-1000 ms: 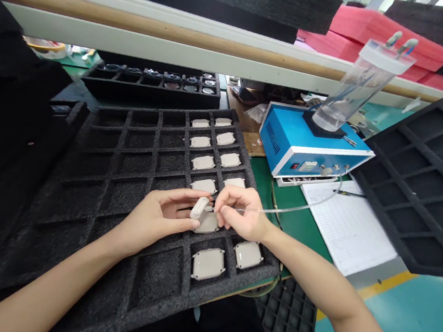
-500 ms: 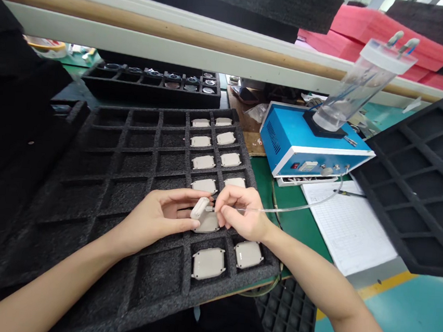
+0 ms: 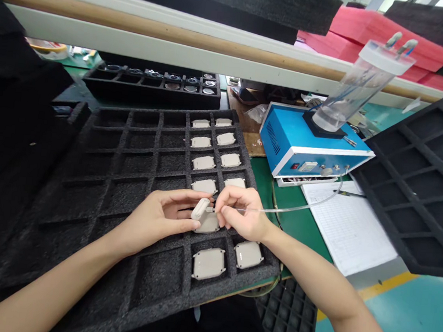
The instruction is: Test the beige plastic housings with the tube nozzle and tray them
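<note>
My left hand (image 3: 166, 212) pinches a beige watch case (image 3: 200, 209) on edge between thumb and fingers, above the black foam tray (image 3: 185, 295). To its right, my right hand (image 3: 240, 211) is closed on the tip end of a clear thin tube (image 3: 299, 208). The tube's small fitting meets or nearly touches the side of the case; I cannot tell which. Under the hands another beige watch case (image 3: 208, 223) lies in its compartment. Nearer me, two more cases rest in the tray, one of them a beige case (image 3: 209, 264) lying flat.
A blue machine (image 3: 310, 143) with a clear cylinder (image 3: 348, 89) on top stands at the right, joined to the tube. Beside it lie a lined paper sheet (image 3: 351, 225) and a pen (image 3: 350, 193). A leaning foam tray (image 3: 425, 170) borders the right; a shelf rail (image 3: 179, 39) crosses above.
</note>
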The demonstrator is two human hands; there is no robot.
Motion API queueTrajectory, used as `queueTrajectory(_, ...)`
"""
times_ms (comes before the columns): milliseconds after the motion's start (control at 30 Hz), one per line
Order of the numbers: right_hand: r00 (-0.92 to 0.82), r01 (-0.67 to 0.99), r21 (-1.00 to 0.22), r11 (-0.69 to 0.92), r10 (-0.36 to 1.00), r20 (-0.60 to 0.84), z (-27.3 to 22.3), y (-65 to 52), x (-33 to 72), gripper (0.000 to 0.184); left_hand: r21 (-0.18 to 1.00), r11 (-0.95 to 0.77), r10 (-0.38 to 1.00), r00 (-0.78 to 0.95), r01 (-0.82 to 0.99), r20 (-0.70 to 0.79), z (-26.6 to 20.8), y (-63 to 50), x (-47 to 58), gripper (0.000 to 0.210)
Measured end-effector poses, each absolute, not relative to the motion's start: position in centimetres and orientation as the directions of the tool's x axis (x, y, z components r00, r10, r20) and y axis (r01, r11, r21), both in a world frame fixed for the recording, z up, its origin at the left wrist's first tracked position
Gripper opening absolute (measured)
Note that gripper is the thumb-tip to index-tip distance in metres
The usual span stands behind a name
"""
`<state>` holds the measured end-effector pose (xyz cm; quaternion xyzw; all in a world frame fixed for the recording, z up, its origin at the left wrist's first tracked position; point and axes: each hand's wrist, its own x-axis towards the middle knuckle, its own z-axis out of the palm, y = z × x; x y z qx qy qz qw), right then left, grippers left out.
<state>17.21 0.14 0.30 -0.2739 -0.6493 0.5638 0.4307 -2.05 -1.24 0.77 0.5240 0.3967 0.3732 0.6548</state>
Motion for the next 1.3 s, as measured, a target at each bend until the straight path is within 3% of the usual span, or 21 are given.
queueTrajectory(733,-0.476,-0.159,-0.958,0.240,0.831,0.287,0.4,0.1,17.2,0.007,0.986,0.153,0.908,0.404,-0.070,-0.112,0.6,-1.3,-2.1,0.041)
queueTrajectory(900,-0.357,-0.243,-0.947,0.212,0.888,0.290,0.0,0.8,17.4,0.005,0.971,0.184,0.947,0.292,-0.151,-0.134,0.8,-1.1,-1.8,0.042)
queueTrajectory(1000,-0.331,-0.245,-0.947,0.208,0.900,0.283,-0.2,1.1,17.5,0.005,0.956,0.205,0.961,0.230,-0.209,-0.156,1.8,-1.3,-2.2,0.031)
queueTrajectory(1067,-0.344,-0.226,-0.951,0.210,0.897,0.279,-0.2,1.1,17.6,0.006,0.977,0.200,0.958,0.223,-0.080,-0.178,2.8,-2.2,-3.0,0.024)
queueTrajectory(1133,-0.357,-0.203,-0.955,0.218,0.891,0.280,-0.1,0.9,17.6,0.006,0.964,0.186,0.927,0.292,0.190,-0.236,4.0,-3.8,-3.8,0.021)
queueTrajectory(1233,-0.374,-0.167,-0.957,0.236,0.884,0.283,0.1,0.6,17.7,0.006,0.794,0.047,0.820,0.430,0.606,-0.378,5.6,-6.9,-4.4,0.020)
queueTrajectory(1300,-0.385,-0.145,-0.958,0.248,0.878,0.285,0.2,0.4,17.7,0.005,0.665,-0.083,0.804,0.444,0.742,-0.396,6.1,-8.7,-4.4,0.023)
